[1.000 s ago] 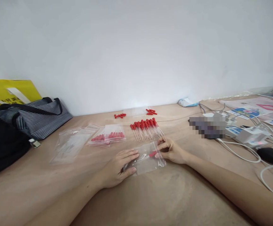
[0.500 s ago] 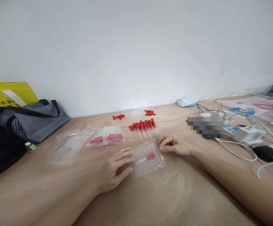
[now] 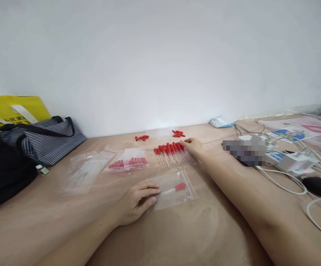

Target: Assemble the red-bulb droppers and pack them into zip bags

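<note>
A clear zip-lock bag (image 3: 167, 201) lies flat on the table in front of me, with one glass dropper in it whose red rubber bulb (image 3: 180, 186) points to the right. My left hand (image 3: 138, 199) holds the bag's left end, thumb and fingers bent over it. Farther back, several droppers (image 3: 170, 153) lie side by side in a row, red bulbs away from me and glass tips toward me. At the right end of that row, my right hand (image 3: 193, 145) pinches the bulb of a dropper; its fingertips partly hide it.
Filled bags (image 3: 135, 162) with red-bulbed droppers and flat clear bags (image 3: 79, 173) lie to the left. Loose red bulbs (image 3: 142, 138) and glass tubes are near the wall. A striped bag (image 3: 49, 138) stands far left; cables, a power strip (image 3: 299, 160) and a mouse (image 3: 318, 186) are right.
My right hand has left the right edge of the zip-lock bag and reached forward to the dropper row, pinching a bulb there. My left hand stays on the bag.
</note>
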Tool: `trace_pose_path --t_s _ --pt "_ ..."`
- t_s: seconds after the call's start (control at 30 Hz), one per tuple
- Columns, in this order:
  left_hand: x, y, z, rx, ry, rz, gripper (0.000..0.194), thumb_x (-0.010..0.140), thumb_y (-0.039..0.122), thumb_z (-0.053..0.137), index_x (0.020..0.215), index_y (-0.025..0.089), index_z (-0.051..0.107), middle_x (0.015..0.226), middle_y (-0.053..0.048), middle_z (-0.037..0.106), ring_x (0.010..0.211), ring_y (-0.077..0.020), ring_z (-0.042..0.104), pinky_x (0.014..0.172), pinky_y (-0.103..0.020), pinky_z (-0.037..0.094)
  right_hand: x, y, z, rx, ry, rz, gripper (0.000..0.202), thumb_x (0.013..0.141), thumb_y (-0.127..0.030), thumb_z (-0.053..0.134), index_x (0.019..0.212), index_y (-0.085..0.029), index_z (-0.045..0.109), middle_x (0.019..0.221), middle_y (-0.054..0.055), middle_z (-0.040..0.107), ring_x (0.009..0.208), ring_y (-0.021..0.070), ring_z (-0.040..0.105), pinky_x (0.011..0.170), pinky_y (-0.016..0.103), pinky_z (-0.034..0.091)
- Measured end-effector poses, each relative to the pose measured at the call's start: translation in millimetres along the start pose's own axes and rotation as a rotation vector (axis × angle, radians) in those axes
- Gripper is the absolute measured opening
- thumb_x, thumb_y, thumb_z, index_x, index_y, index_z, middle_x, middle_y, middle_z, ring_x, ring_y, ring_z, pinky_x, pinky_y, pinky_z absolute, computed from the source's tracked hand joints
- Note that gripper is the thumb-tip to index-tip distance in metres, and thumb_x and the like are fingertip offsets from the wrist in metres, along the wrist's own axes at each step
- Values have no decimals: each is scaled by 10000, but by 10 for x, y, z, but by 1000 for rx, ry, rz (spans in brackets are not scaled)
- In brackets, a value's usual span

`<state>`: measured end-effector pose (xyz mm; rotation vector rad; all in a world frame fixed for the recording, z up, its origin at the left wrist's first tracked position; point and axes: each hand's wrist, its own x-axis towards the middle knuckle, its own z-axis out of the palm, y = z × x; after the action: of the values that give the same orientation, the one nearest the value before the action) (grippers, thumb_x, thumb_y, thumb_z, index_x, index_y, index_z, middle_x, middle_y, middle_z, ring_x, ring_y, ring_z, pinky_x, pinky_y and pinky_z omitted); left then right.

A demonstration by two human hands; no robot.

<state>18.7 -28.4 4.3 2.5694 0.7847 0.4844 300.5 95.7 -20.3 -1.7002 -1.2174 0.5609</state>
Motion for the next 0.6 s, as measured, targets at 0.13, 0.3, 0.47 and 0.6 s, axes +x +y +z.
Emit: trace_pose_path --t_s 0.13,0.3,0.47,0.6 --pt "-9 -22 8 3 -13 -4 280 842 231 402 1067 218 567 1106 -46 570 1063 -178 473 918 -351 392 29 2 92 44 -8 77 265 603 -393 598 680 -140 618 632 53 596 567 148 524 511 248 358" --pt "-6 -47 -6 -10 -25 6 283 827 231 428 1077 205 558 1122 -58 560 1070 -182 471 919 -350 389 12 -62 21 180 -4 134 243 637 -386 572 624 -143 563 532 18 524 473 110 458 443 230 321" --pt "-1 -54 -25 -54 -35 -7 276 815 248 457 1067 214 563 1125 -56 561 1061 -182 486 908 -346 399 -151 -148 -292 385 -40 128 250 737 -400 457 643 -170 477 603 12 527 399 58 369 377 208 289" --pt "1 -48 -25 -57 -28 -7 277 816 249 456 1070 222 562 1128 -51 561 1068 -181 481 915 -351 394 -539 -86 -519 505 -63 108 211 720 -382 495 832 -211 442 645 -16 533 434 70 427 408 204 356"
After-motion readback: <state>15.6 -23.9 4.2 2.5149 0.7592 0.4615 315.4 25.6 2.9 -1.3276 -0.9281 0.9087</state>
